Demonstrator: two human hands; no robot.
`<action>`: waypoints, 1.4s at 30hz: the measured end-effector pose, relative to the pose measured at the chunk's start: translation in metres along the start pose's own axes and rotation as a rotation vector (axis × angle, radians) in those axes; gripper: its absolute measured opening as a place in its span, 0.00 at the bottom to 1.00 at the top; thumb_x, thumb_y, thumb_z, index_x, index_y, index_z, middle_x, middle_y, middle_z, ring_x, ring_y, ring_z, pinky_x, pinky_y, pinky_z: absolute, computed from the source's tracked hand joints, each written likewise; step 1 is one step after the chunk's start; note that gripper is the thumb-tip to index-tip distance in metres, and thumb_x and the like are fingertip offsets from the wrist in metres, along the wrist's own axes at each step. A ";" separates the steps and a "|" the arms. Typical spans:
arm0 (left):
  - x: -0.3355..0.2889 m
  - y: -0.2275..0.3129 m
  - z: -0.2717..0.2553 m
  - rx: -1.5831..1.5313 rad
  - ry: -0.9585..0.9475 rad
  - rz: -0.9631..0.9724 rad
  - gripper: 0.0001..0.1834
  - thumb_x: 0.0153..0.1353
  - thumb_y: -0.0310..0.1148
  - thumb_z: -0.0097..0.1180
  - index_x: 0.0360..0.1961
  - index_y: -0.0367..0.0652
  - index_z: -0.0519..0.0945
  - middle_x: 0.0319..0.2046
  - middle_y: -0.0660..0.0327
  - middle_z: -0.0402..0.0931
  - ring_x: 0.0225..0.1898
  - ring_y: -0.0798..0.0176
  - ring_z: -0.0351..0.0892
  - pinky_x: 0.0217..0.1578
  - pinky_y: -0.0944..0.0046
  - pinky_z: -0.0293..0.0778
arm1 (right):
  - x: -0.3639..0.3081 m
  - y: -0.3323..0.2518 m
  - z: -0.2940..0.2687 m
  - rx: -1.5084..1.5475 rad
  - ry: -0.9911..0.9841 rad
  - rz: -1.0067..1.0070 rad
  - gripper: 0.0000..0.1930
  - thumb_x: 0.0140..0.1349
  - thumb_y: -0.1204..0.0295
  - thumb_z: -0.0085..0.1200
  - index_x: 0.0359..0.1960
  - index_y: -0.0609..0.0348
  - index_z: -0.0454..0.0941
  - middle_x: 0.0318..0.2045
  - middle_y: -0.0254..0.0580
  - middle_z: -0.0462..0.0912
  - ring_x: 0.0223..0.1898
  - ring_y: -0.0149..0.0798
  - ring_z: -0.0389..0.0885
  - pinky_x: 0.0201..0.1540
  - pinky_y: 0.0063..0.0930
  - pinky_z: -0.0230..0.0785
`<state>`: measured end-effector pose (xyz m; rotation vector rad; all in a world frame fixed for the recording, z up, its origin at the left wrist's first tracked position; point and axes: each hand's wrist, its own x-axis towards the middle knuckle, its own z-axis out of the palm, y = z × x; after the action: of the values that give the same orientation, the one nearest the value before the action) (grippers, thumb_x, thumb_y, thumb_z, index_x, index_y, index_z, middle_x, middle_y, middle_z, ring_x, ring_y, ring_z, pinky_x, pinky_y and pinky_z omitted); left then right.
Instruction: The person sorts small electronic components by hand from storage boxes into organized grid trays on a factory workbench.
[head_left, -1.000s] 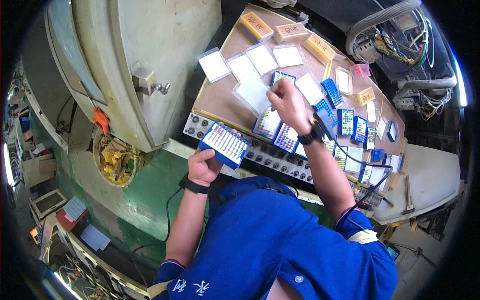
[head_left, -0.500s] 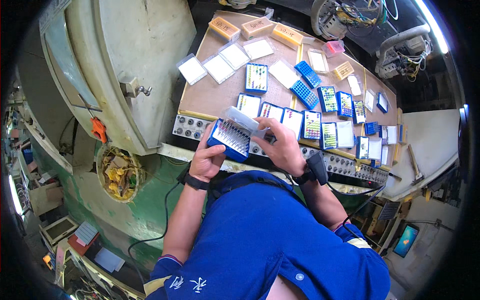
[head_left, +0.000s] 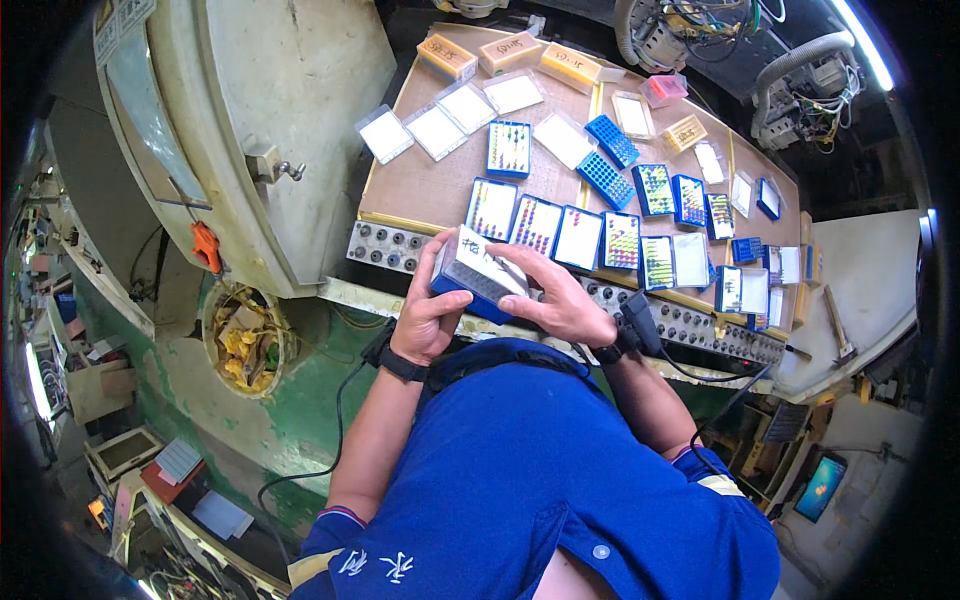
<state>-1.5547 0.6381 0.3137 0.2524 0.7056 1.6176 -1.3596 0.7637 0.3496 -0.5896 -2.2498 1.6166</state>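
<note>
So the left grip (head_left: pixel 428 315) is clasping a blue box (head_left: pixel 483 302), its clear lid (head_left: pixel 482 260) sitting over it, and the right grip (head_left: pixel 560 300) is pinching that same box from the right. Just beyond both grips, more blue boxes (head_left: pixel 492 208) are lining the table (head_left: pixel 425 187), and a hammer (head_left: pixel 833 314) is lying way off right.

1. Blue shirt (head_left: pixel 540 430), with one pale round button (head_left: pixel 601 552) (the landmark here).
2. White embroidered characters (head_left: pixel 376 565), left of the button.
3. Pale yellow sleeve bands (head_left: pixel 720 486), both sides of the button; striped trim edges the left cuff (head_left: pixel 343 516).
4. Black wrist straps (head_left: pixel 403 367), farther up than the button, trailing black cables (head_left: pixel 343 425).
</note>
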 end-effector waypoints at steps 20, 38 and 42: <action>0.008 0.013 -0.020 0.374 0.179 -0.072 0.33 0.70 0.25 0.61 0.75 0.38 0.67 0.65 0.57 0.75 0.63 0.65 0.76 0.62 0.64 0.73 | -0.007 0.003 0.035 -0.251 0.021 0.121 0.47 0.53 0.64 0.77 0.76 0.46 0.65 0.65 0.60 0.69 0.63 0.63 0.76 0.65 0.49 0.74; 0.131 0.077 -0.135 1.193 0.704 0.488 0.23 0.69 0.29 0.65 0.63 0.35 0.78 0.46 0.57 0.84 0.44 0.62 0.81 0.51 0.61 0.76 | -0.038 0.048 -0.025 -0.265 0.316 0.427 0.24 0.61 0.70 0.69 0.58 0.64 0.80 0.50 0.56 0.84 0.53 0.54 0.84 0.58 0.43 0.77; 0.104 0.041 -0.076 1.282 0.522 0.411 0.19 0.65 0.26 0.65 0.56 0.36 0.79 0.45 0.55 0.81 0.41 0.62 0.79 0.48 0.62 0.77 | -0.029 0.068 -0.028 -0.408 0.448 0.356 0.27 0.58 0.73 0.70 0.60 0.63 0.77 0.54 0.56 0.82 0.58 0.58 0.79 0.64 0.46 0.71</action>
<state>-1.6491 0.7143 0.2540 0.9516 2.1653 1.3796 -1.3115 0.7910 0.2938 -1.3709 -2.2065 1.0029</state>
